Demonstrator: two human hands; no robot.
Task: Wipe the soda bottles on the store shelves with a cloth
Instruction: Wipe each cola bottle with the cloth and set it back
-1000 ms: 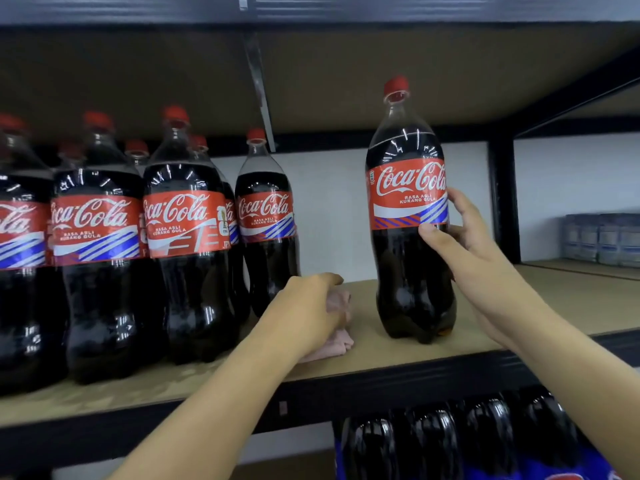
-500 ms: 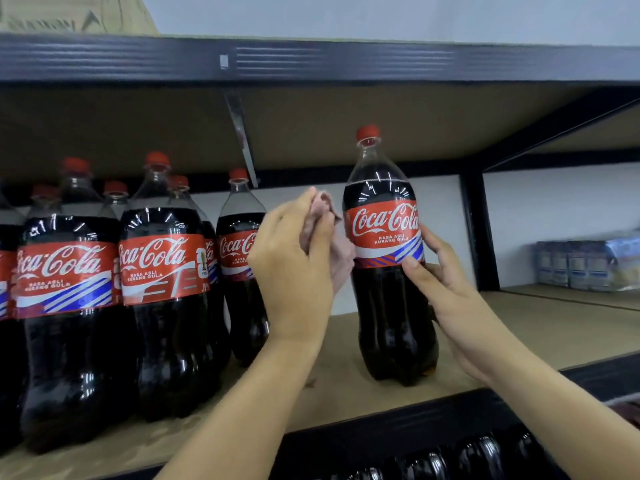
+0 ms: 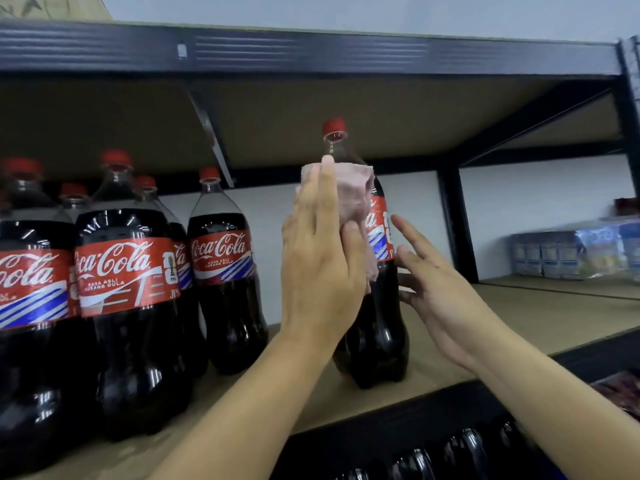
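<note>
A large cola bottle [image 3: 377, 341] with a red cap stands apart from the others on the brown shelf board [image 3: 554, 317], near its front edge. My left hand [image 3: 318, 265] lies flat with straight fingers and presses a pink cloth [image 3: 349, 195] against the bottle's shoulder and label. The cloth hides most of the label. My right hand [image 3: 446, 299] is at the bottle's right side at label height, fingers spread and straight. Whether its fingertips touch the bottle is unclear.
Several more cola bottles [image 3: 124, 306] crowd the left of the same shelf, the closest [image 3: 225, 271] just left of my left hand. A black upright post [image 3: 457, 223] stands behind right, wrapped packs [image 3: 568, 254] beyond it. More bottles [image 3: 464, 452] sit on the shelf below.
My left hand lifted the cloth off the shelf and put it flat on the bottle's upper front. My right hand loosened its grip; its fingers now spread beside the bottle.
</note>
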